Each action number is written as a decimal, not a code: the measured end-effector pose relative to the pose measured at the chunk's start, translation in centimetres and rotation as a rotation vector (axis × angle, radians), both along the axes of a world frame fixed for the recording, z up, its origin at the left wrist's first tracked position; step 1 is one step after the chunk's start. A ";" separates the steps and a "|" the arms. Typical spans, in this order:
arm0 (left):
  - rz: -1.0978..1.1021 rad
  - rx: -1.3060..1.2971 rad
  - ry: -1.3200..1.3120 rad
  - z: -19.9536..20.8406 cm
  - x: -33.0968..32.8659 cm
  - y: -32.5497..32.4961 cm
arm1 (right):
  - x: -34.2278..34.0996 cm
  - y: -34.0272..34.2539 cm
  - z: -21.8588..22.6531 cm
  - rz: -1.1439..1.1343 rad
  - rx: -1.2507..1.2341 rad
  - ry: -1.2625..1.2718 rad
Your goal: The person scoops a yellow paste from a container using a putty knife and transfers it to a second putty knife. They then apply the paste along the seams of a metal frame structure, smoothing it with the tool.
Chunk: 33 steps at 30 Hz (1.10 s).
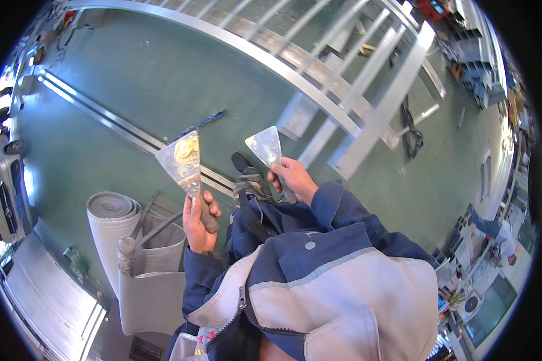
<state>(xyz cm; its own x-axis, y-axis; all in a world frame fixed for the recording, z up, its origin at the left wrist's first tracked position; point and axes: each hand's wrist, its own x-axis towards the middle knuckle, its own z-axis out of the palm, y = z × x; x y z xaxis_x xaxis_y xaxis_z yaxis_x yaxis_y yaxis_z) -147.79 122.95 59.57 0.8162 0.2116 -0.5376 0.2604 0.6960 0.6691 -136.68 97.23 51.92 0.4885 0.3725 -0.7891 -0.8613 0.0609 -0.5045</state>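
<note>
My left hand [201, 224] is closed round the handle of a wide putty knife [173, 162], its blade pointing up and away from me. A lump of yellowish putty [187, 150] sits on that blade near its far edge. In my right hand [295, 178] is a second putty knife [267, 147], gripped by its handle. Its blade carries a little yellow putty at one corner. The two blades are apart, held in front of my body above the green floor.
A welded metal frame of bars [301, 72] spans the far side. Two long metal strips [102, 108] lie on the floor [114, 66]. Rolled grey sheet material [109, 240] stands at my left, near a parked vehicle [5, 186]. A black strap [411, 135] lies to the right.
</note>
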 end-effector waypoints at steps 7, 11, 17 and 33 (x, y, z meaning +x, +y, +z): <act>-0.025 0.060 -0.042 1.0 8.7 10.6 | 7.3 10.5 1.4 0.000 0.036 -0.011; 0.032 0.069 -0.011 1.0 13.0 14.7 | 12.2 15.2 1.5 0.012 0.053 -0.003; 0.119 0.037 -0.008 0.0 20.5 19.9 | 22.1 21.7 -0.4 0.126 0.056 0.007; 0.351 -0.116 0.028 -2.2 41.4 34.2 | 49.4 37.9 -0.5 0.256 -0.065 -0.010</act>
<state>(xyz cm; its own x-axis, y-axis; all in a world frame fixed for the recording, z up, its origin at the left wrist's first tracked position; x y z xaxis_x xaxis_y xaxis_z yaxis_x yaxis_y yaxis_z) -106.41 157.18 57.40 0.6897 0.4124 -0.5953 0.0095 0.8168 0.5768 -87.28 135.14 51.45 0.3926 0.4334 -0.8112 -0.8395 -0.1913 -0.5085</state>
